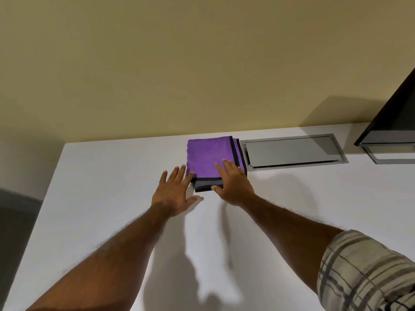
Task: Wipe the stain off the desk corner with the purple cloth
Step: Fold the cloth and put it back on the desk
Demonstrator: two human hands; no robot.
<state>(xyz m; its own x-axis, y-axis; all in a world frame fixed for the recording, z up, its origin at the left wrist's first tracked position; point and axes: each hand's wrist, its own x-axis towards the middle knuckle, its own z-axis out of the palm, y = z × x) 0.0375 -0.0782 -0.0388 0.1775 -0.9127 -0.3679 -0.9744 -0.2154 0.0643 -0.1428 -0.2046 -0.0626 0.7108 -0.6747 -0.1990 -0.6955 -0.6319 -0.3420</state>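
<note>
A folded purple cloth with black trim and a grey underside (207,158) lies flat on the white desk (292,209), close to the desk's far edge, where it meets the pale yellow wall (179,63). The right hand (233,182) rests palm down on the cloth's near right corner, fingers spread flat, thumb at the grey fold. The left hand (174,191) lies open on the desk just beside the cloth's near left corner, fingers splayed, fingertips touching its edge. Immediately right of the cloth a grey metal cable hatch (292,151) is set into the desk. A black monitor (390,122) stands at the far right edge. A plaid sleeve (363,272) covers the right upper arm.
</note>
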